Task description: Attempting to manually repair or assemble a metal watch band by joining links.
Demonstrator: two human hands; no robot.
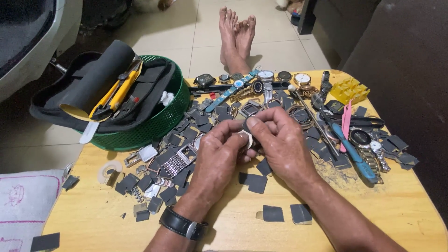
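My left hand (pixel 215 158) and my right hand (pixel 280 140) meet over the middle of a wooden table (pixel 396 210). Together they pinch a small round silver watch case (pixel 244 136) between thumbs and fingertips; most of it is hidden by my fingers. A black strap watch sits on my left wrist (pixel 183 224). Dark grey square scraps (pixel 254 182) lie scattered under and around both hands. A metal-band watch (pixel 176 162) lies just left of my left hand.
A green basket (pixel 158 123) with a black pouch and yellow-handled tools stands at the back left. Several watches (pixel 266 77) line the far edge. A blue-handled tool (pixel 352 151), a pink piece and a yellow block (pixel 349 91) lie at right. Bare feet (pixel 237 35) rest on the tiled floor beyond.
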